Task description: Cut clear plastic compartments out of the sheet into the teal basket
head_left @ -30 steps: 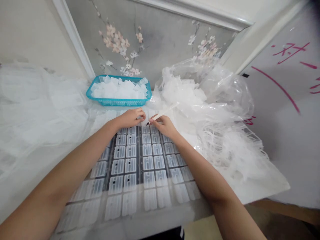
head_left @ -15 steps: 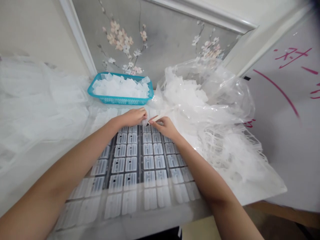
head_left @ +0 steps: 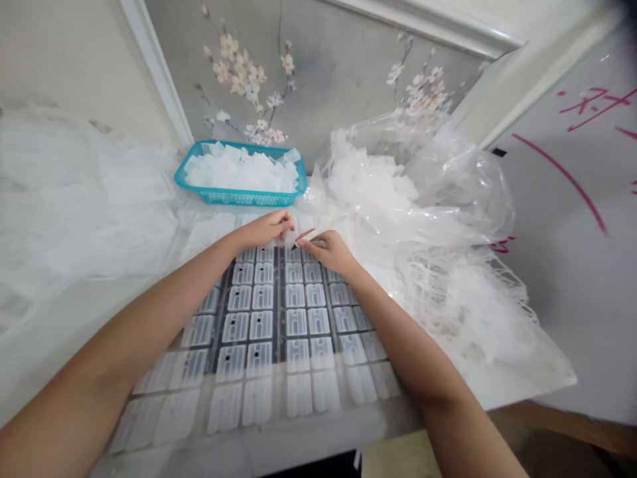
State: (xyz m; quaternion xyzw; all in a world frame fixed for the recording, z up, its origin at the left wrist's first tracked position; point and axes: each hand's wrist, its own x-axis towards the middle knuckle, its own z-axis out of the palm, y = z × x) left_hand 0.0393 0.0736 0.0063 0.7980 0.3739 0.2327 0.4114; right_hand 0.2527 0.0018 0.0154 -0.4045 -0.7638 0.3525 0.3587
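A clear plastic sheet [head_left: 279, 318] moulded with rows of small rectangular pieces lies flat on the table in front of me. Both hands meet at its far edge. My left hand [head_left: 266, 229] is closed in a pinch on a small clear piece at that edge. My right hand [head_left: 328, 251] is closed round a thin pale stick-like tool [head_left: 311, 234], whose tip points left towards the left fingers.
A turquoise basket [head_left: 239, 196] full of loose clear pieces stands at the back by the flowered wall panel. A big crumpled plastic bag [head_left: 423, 219] of plastic scrap fills the right. White gauzy material [head_left: 74, 212] covers the left. The table's front edge is close.
Both hands stay at the sheet's far edge with only tiny finger movements. The view has shifted slightly.
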